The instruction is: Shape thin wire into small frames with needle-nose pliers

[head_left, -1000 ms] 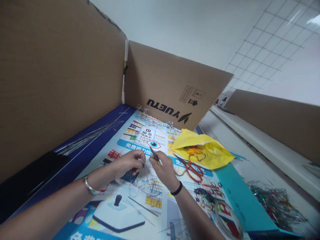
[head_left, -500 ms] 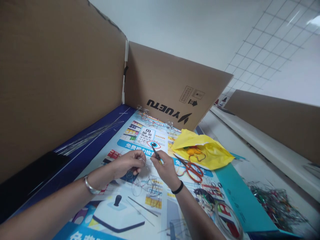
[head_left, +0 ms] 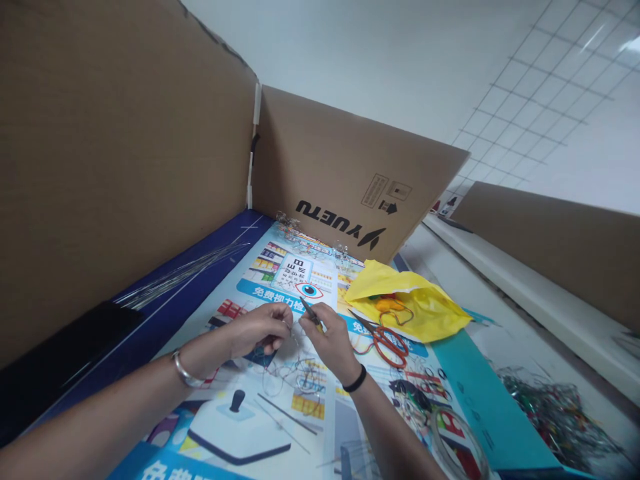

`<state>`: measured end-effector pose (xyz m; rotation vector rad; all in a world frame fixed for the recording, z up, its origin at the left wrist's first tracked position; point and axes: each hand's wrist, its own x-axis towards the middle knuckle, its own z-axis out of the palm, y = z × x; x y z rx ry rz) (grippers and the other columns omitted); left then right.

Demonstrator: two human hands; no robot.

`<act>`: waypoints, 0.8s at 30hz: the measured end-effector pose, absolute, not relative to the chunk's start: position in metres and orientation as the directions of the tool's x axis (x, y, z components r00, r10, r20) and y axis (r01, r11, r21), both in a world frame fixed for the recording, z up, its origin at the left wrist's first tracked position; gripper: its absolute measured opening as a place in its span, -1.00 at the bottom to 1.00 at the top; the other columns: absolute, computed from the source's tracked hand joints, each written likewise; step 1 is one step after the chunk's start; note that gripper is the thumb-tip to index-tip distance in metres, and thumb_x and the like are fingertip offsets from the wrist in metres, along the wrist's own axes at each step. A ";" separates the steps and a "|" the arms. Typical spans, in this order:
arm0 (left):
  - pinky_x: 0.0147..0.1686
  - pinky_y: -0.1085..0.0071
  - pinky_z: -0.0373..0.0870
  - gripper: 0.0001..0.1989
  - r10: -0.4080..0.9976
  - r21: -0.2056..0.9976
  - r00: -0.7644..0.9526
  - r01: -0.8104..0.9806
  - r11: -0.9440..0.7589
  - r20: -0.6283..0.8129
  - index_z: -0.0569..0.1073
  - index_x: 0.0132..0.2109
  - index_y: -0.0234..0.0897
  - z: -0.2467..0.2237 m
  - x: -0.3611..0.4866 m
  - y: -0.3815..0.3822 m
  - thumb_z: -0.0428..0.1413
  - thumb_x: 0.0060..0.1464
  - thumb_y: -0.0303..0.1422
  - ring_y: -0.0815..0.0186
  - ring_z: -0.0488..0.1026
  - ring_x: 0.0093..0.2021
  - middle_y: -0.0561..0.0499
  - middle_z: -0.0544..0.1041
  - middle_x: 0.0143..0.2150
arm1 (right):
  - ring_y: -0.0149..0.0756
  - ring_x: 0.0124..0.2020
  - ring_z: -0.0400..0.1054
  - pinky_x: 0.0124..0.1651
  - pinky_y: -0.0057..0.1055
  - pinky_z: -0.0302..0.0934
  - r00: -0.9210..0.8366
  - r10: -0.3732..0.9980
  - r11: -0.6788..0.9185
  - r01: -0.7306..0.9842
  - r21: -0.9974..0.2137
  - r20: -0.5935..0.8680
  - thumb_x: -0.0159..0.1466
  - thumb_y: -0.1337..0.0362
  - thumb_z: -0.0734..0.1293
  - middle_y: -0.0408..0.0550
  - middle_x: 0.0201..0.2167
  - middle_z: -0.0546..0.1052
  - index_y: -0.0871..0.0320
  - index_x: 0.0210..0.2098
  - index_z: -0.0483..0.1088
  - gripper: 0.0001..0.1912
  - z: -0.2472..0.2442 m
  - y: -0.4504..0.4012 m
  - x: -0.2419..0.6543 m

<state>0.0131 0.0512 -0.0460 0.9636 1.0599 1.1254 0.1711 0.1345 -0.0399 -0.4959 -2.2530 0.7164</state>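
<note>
My left hand (head_left: 264, 331) is closed, with the thumb and fingertips pinched on a thin silvery wire, mostly hidden by the fingers. Just to its right, my right hand (head_left: 327, 339) is wrapped round small dark-tipped pliers (head_left: 309, 310) with some yellow on the handle. Their tip points up and to the left, and I cannot tell whether the jaws touch the wire. Below both hands, a loose tangle of thin wire loops (head_left: 303, 375) lies on the printed sheet (head_left: 240, 380). Orange-handled scissors (head_left: 391, 348) rest right of my right hand.
A yellow bag (head_left: 435, 310) with orange thread at its mouth lies behind the scissors. Straight wires (head_left: 185, 272) lie along the left. Cardboard panels (head_left: 320, 147) stand at the left and back. At the right are a clear round roll (head_left: 457, 443) and a wire heap (head_left: 555, 413).
The pliers' tip has swung slightly to the left and down, while my right hand keeps its grip. My left hand stays pinched in nearly the same place. The whole view has shifted a little.
</note>
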 end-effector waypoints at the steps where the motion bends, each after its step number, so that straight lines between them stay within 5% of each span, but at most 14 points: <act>1: -0.75 0.61 0.04 -0.90 0.983 0.961 0.103 -0.214 0.173 -0.154 0.27 -0.42 -0.27 -0.046 0.013 0.051 0.05 -0.17 -0.48 0.50 0.13 -0.73 0.17 0.28 -0.71 | -0.38 -0.43 0.22 -0.34 -0.45 0.13 -0.676 0.528 0.772 0.130 -0.623 0.513 0.19 0.31 0.23 -0.16 -0.50 0.33 0.14 -0.45 0.32 -0.90 -0.040 0.134 0.171; 24: -0.75 0.61 0.03 -0.90 0.988 0.965 0.036 -0.209 0.157 -0.153 0.27 -0.42 -0.27 -0.046 0.012 0.052 0.06 -0.18 -0.47 0.50 0.13 -0.74 0.19 0.28 -0.73 | -0.34 -0.42 0.26 -0.32 -0.43 0.15 -0.625 0.596 0.770 0.269 -0.579 0.504 0.20 0.27 0.22 -0.11 -0.47 0.39 0.14 -0.42 0.33 -0.90 -0.039 0.139 0.189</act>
